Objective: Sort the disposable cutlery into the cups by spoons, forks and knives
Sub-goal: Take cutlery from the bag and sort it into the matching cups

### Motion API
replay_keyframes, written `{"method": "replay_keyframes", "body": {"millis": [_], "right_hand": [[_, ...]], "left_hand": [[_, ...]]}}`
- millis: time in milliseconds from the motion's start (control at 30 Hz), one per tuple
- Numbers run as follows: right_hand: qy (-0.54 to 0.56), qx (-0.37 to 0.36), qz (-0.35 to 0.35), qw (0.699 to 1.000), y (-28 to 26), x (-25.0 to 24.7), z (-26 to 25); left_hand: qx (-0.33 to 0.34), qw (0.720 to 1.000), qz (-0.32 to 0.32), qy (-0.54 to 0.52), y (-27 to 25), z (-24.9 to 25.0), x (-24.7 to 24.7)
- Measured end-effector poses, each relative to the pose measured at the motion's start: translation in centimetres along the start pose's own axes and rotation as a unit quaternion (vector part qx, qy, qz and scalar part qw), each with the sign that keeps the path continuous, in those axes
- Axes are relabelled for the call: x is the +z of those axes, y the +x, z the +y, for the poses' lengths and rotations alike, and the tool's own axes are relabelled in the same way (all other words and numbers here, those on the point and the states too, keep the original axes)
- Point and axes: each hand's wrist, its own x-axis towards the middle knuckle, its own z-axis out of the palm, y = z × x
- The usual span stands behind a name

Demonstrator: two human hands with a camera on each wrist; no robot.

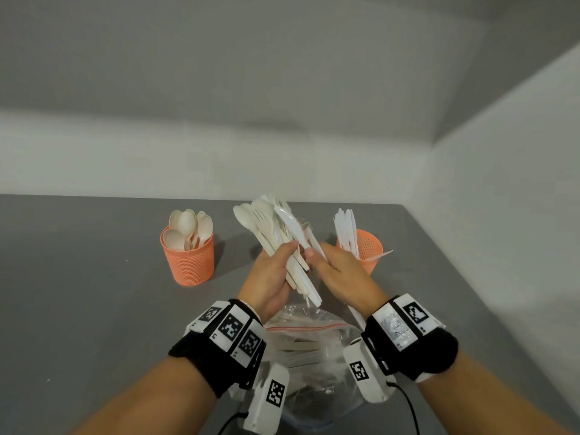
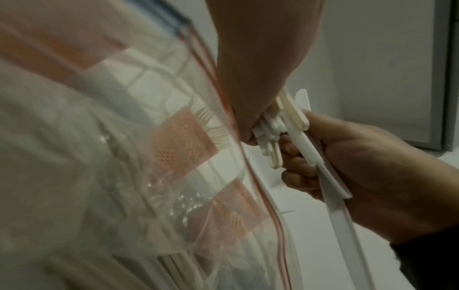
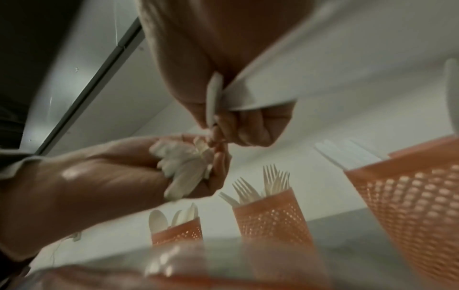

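A grey table (image 1: 94,309) fills the lower frame, meeting white walls. On it stand three orange mesh cups — a spoon cup (image 1: 188,259) left of centre, a knife cup (image 1: 368,249) right of centre, a fork cup (image 3: 270,215) between them. A clear bag (image 1: 314,350) lies at bottom centre.

I see a grey matte worktop (image 1: 78,293) set into a corner, plain white walls (image 1: 219,158) behind and to the right, a grey upper band (image 1: 251,58) above, even dim light, soft shadows.
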Motion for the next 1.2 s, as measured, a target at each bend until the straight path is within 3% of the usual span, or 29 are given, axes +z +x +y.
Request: {"method": "replay_keyframes", "body": {"millis": [133, 300, 433, 533, 733, 867, 1033, 1200], "right_hand": [[-0.002, 0.007, 0.066, 0.998, 1.0, -1.5, -0.7], [0.000, -0.011, 0.070, 0.997, 1.5, -0.2, -2.2], [0.048, 0.012, 0.088, 0.995, 1.4, 0.5, -2.4], [0.086, -0.011, 0.096, 0.992, 1.3, 0.9, -2.7], [0.058, 0.001, 0.131, 0.990, 1.4, 1.1, -2.9], [0.047, 0.002, 0.113, 0.993, 1.1, 1.1, -3.3], [0.114, 0.004, 0.085, 0.990, 0.8, 0.8, -2.7], [0.054, -0.007, -0.047, 0.997, -0.3, -0.1, -1.9]], "left_hand": [[-0.024, 1.000, -0.002, 0.005, 0.0, -0.2, 0.0], [-0.010, 0.999, -0.023, 0.030, -0.4, -0.4, 0.5], [-0.031, 0.997, -0.061, -0.029, -0.6, -0.1, 0.0], [-0.032, 0.996, -0.075, -0.035, -0.8, 0.3, -0.1], [-0.006, 0.997, -0.078, -0.029, -1.0, 0.4, -0.1], [-0.005, 0.995, -0.076, -0.057, -0.9, 0.6, -0.1], [-0.025, 0.995, -0.058, -0.078, -1.0, 1.3, -0.2], [-0.024, 0.995, -0.021, -0.090, -0.3, 2.5, -0.9]]}}
